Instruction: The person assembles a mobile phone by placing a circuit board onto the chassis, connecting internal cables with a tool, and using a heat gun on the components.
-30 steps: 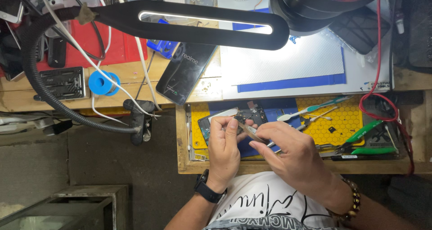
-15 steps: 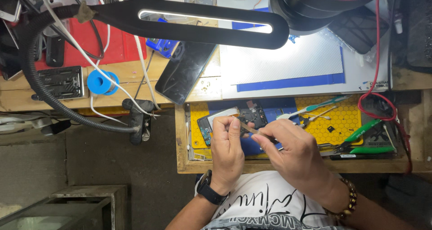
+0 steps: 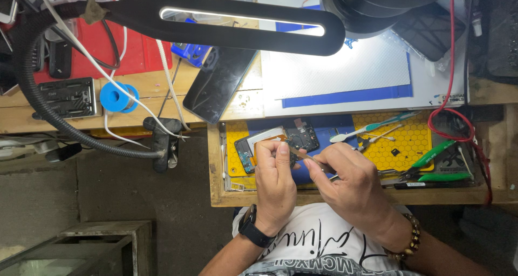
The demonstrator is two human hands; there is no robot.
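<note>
1. Head view — the opened smartphone with its back cover off and its dark circuit board bared (image 3: 272,144) lies on the yellow honeycomb-patterned work mat (image 3: 402,138), on the wooden worktop (image 3: 237,198), directly above both hands as the picture frames it, that is, just ahead of the person.

2. Head view — the left hand (image 3: 276,181), with a black watch at the wrist, is curled shut, its fingertips pinching something small and dark over the phone's near edge; what that piece is cannot be made out.

3. Head view — the right hand (image 3: 350,187), with a brown bead bracelet at the wrist, is closed around a thin metal hand tool (image 3: 318,162), held like a pen. Its tip points left and slightly away, toward the left hand's fingertips, so the two meet just beside the circuit board.

4. Head view — the phone's long axis runs roughly left to right, tilted a little, with its far end toward the right. The left hand is nearer, overlapping its near edge; the right hand stands off to the right, reaching in only with the tool.

5. Head view — around them: a white and teal toothbrush (image 3: 372,127) and green-handled cutters (image 3: 431,162) to the right on the mat, a loose black phone screen (image 3: 218,84) further up, and a black strip lamp with a lit slot (image 3: 226,19) overhead.
</note>
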